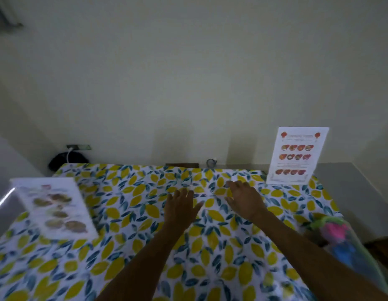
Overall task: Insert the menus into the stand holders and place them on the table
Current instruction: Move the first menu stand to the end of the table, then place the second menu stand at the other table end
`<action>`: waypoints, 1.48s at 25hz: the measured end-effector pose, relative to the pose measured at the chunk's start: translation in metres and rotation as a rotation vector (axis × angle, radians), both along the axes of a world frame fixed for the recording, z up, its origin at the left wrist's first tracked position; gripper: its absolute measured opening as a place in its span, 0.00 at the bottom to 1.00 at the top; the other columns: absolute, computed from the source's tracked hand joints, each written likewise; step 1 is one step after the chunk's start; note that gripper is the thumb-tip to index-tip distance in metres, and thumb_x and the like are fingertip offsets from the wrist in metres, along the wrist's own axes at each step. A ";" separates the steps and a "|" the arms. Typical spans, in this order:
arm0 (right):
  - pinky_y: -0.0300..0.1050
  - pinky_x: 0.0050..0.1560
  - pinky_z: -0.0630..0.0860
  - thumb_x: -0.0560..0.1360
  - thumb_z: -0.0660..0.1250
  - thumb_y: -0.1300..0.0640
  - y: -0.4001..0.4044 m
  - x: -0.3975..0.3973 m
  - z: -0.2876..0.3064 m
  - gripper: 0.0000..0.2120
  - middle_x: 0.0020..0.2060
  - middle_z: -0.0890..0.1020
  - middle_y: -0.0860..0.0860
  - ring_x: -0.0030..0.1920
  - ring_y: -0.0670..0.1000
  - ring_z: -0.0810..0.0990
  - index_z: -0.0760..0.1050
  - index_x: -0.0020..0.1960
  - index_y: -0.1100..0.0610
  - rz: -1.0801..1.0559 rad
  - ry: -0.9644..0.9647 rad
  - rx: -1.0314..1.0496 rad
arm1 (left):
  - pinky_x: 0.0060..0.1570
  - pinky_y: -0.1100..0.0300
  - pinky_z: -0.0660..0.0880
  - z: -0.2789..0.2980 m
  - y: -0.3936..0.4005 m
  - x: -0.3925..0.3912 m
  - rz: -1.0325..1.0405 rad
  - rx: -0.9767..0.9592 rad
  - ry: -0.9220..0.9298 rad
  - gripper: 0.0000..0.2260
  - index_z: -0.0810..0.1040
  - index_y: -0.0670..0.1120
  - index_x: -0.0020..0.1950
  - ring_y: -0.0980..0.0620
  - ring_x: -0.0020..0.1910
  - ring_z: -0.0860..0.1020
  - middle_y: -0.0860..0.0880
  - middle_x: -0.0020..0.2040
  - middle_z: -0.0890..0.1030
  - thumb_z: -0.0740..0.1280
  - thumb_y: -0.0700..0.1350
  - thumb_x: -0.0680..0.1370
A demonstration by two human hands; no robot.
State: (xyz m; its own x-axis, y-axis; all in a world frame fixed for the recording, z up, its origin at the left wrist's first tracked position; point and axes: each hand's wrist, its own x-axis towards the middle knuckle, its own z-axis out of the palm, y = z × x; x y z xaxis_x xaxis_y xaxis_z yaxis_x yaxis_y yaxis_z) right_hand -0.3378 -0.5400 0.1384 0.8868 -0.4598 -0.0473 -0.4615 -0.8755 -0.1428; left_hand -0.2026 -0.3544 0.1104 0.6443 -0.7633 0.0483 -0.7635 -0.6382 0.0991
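Observation:
A white menu with red dish pictures [296, 156] stands upright in a clear stand holder at the table's far right corner. A second menu with brownish dish pictures [55, 210] sits at the left side, slanted; whether it is in a holder is hard to tell. My left hand [181, 206] and my right hand [245, 199] hover palm-down over the middle of the lemon-print tablecloth [128, 246], fingers apart, holding nothing. Both hands are well apart from either menu.
A clear bag with pink, green and blue items [338, 237] lies at the right table edge. A dark object with a white cable [66, 160] sits by the wall behind the far left corner. A small round object [211, 162] is behind the far edge. Grey surfaces flank the table.

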 end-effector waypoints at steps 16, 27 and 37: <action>0.54 0.62 0.74 0.79 0.60 0.45 0.368 0.203 -0.037 0.27 0.67 0.73 0.58 0.66 0.59 0.73 0.62 0.73 0.58 0.266 0.074 0.168 | 0.60 0.46 0.70 -0.018 0.424 0.129 0.496 0.098 0.089 0.28 0.68 0.46 0.69 0.42 0.63 0.73 0.44 0.67 0.74 0.54 0.64 0.78; 0.39 0.31 0.64 0.78 0.67 0.53 0.400 0.305 -0.110 0.08 0.29 0.69 0.48 0.28 0.44 0.69 0.70 0.44 0.54 -0.143 -0.170 0.600 | 0.50 0.49 0.76 -0.075 0.427 0.294 0.518 -0.256 0.481 0.32 0.55 0.47 0.76 0.41 0.59 0.78 0.43 0.64 0.77 0.66 0.53 0.77; 0.48 0.29 0.70 0.78 0.66 0.50 0.375 0.407 -0.075 0.15 0.28 0.73 0.53 0.28 0.52 0.75 0.67 0.37 0.56 -0.154 -0.305 0.563 | 0.45 0.50 0.77 -0.034 0.409 0.434 0.449 -0.384 0.422 0.20 0.68 0.51 0.65 0.45 0.46 0.81 0.49 0.48 0.82 0.67 0.55 0.76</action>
State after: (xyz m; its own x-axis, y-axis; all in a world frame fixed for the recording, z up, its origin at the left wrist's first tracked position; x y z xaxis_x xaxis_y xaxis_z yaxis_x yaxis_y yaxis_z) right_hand 0.0695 -0.1646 0.0634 0.8247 -0.5606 -0.0746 -0.4419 -0.5564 -0.7037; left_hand 0.2316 0.0542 0.0767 0.9144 -0.4000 -0.0626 -0.2832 -0.7422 0.6074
